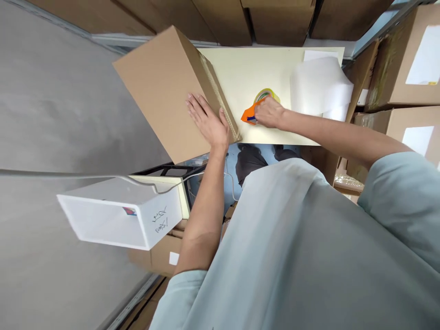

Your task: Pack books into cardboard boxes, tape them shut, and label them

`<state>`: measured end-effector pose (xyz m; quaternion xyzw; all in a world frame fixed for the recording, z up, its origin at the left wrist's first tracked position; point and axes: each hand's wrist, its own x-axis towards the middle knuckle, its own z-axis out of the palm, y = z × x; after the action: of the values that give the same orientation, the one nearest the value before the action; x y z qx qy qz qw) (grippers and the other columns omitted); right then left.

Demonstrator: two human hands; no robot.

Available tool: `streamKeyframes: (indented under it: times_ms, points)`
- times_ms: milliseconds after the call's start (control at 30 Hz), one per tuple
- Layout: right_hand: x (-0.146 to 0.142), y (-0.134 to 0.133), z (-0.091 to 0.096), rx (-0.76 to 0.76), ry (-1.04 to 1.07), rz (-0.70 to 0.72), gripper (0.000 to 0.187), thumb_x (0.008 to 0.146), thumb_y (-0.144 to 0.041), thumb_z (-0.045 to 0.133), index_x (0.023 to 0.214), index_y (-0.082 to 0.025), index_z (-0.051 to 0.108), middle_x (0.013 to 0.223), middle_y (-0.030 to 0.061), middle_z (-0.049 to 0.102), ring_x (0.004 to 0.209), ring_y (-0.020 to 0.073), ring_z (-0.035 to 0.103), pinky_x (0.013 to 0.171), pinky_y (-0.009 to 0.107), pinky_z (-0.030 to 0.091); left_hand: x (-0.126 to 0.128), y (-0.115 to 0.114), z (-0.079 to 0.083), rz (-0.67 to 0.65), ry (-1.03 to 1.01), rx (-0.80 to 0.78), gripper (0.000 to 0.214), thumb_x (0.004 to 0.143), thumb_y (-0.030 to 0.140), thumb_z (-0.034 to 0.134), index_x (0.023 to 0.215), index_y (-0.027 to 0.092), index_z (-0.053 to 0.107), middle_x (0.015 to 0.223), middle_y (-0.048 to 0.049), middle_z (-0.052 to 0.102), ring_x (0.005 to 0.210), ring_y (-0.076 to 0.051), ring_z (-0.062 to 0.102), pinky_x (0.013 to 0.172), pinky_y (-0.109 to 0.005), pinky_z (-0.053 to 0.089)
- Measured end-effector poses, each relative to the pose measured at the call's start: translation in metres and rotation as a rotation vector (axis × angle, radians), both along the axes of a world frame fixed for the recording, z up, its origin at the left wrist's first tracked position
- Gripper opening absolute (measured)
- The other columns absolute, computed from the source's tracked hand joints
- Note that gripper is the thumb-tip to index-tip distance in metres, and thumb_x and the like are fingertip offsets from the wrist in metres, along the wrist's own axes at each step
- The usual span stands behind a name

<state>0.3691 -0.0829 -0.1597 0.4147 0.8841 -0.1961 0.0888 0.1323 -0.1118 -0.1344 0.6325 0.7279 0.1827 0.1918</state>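
A brown cardboard box [165,87] stands at the left edge of a pale yellow table [240,73], overhanging it. My left hand [206,120] lies flat on the box's top with fingers stretched out, near the taped edge. My right hand [270,112] is closed around the handle of an orange tape dispenser [249,114], which rests on the table just right of the box. The dispenser carries a roll of clear tape [266,94].
A roll of white foam wrap [319,85] lies on the table's right side. Stacked cardboard boxes [405,59] with white labels stand at right and along the top. A white open bin [120,215] sits lower left, over more boxes. Grey floor spreads left.
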Motion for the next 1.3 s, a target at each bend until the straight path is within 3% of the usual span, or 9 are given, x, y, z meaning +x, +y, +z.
streamKeyframes:
  times_ms: [167, 300, 433, 533, 667, 933, 1067, 1200, 1300]
  points:
    - [-0.055, -0.010, 0.025, -0.025, 0.017, -0.156, 0.028, 0.103, -0.012, 0.051, 0.097, -0.014, 0.078, 0.102, 0.0173, 0.085, 0.112, 0.0359, 0.081, 0.106, 0.062, 0.058, 0.008, -0.003, 0.009, 0.014, -0.047, 0.039, 0.081, 0.107, 0.044, 0.061, 0.174, 0.006, 0.035, 0.188, -0.0256, 0.011, 0.177, -0.033, -0.009, 0.143, -0.060, -0.002]
    - [-0.082, -0.006, 0.057, -0.252, -0.118, -0.305, 0.039, 0.101, 0.002, 0.046, 0.119, -0.006, 0.080, 0.121, 0.0260, 0.083, 0.121, 0.0359, 0.079, 0.103, 0.052, 0.059, 0.017, -0.006, 0.024, 0.027, -0.040, 0.030, 0.079, 0.107, 0.037, 0.057, 0.174, 0.002, 0.034, 0.186, -0.0300, 0.017, 0.177, -0.036, 0.001, 0.142, -0.062, 0.004]
    - [-0.065, 0.030, 0.100, -0.205, -0.177, -0.433, 0.040, 0.107, -0.003, 0.044, 0.130, -0.003, 0.077, 0.132, 0.0305, 0.079, 0.126, 0.0351, 0.078, 0.099, 0.044, 0.059, 0.015, -0.013, 0.036, 0.001, -0.043, 0.046, 0.076, 0.106, 0.037, 0.055, 0.172, 0.000, 0.039, 0.183, -0.0323, 0.025, 0.176, -0.041, 0.010, 0.142, -0.064, 0.010]
    - [-0.042, 0.058, 0.146, -0.078, -0.168, -0.486, 0.040, 0.115, -0.027, 0.047, 0.129, -0.005, 0.076, 0.132, 0.0299, 0.079, 0.124, 0.0364, 0.078, 0.100, 0.042, 0.058, 0.014, -0.008, 0.040, 0.059, -0.106, 0.124, 0.072, 0.105, 0.040, 0.057, 0.168, 0.005, 0.048, 0.178, -0.0324, 0.038, 0.173, -0.045, 0.022, 0.140, -0.068, 0.020]
    - [-0.037, 0.093, 0.208, 0.044, -0.026, -0.634, 0.065, 0.117, -0.055, 0.042, 0.151, -0.003, 0.062, 0.124, 0.0297, 0.081, 0.114, 0.0387, 0.081, 0.098, 0.043, 0.060, 0.029, 0.050, 0.063, -0.017, -0.309, 0.369, 0.055, 0.110, 0.038, 0.050, 0.161, 0.023, 0.059, 0.165, -0.0196, 0.061, 0.166, -0.037, 0.042, 0.137, -0.061, 0.035]
    - [-0.057, 0.225, 0.307, 0.248, 0.137, -0.617, 0.057, 0.111, -0.031, 0.044, 0.157, 0.003, 0.050, 0.124, 0.0277, 0.082, 0.121, 0.0382, 0.080, 0.113, 0.043, 0.051, 0.055, 0.227, 0.185, -0.232, -0.347, 0.624, 0.059, 0.098, 0.012, 0.046, 0.152, 0.020, 0.068, 0.157, -0.0156, 0.067, 0.150, -0.030, 0.059, 0.133, -0.051, 0.044]
    - [-0.050, 0.269, 0.320, 0.281, 0.015, -0.628, 0.052, 0.108, -0.022, 0.050, 0.152, 0.006, 0.057, 0.130, 0.0317, 0.079, 0.129, 0.0353, 0.077, 0.124, 0.040, 0.040, 0.056, 0.252, 0.203, -0.256, -0.341, 0.639, 0.059, 0.097, 0.010, 0.047, 0.149, 0.019, 0.071, 0.158, -0.0141, 0.067, 0.152, -0.030, 0.057, 0.135, -0.052, 0.043]
    - [-0.040, 0.286, 0.316, 0.271, -0.030, -0.662, 0.044, 0.106, -0.022, 0.055, 0.141, 0.002, 0.069, 0.133, 0.0325, 0.078, 0.131, 0.0341, 0.075, 0.120, 0.039, 0.044, 0.045, 0.233, 0.188, -0.224, -0.340, 0.631, 0.055, 0.099, 0.014, 0.048, 0.148, 0.020, 0.072, 0.158, -0.0141, 0.068, 0.154, -0.032, 0.056, 0.135, -0.054, 0.043]
    - [-0.033, 0.285, 0.315, 0.298, -0.050, -0.664, 0.051, 0.108, -0.024, 0.050, 0.150, 0.003, 0.062, 0.150, 0.0361, 0.067, 0.143, 0.0377, 0.065, 0.123, 0.046, 0.043, 0.029, 0.208, 0.172, -0.169, -0.334, 0.575, 0.055, 0.098, 0.013, 0.048, 0.147, 0.019, 0.072, 0.155, -0.0153, 0.070, 0.153, -0.032, 0.058, 0.134, -0.056, 0.044]
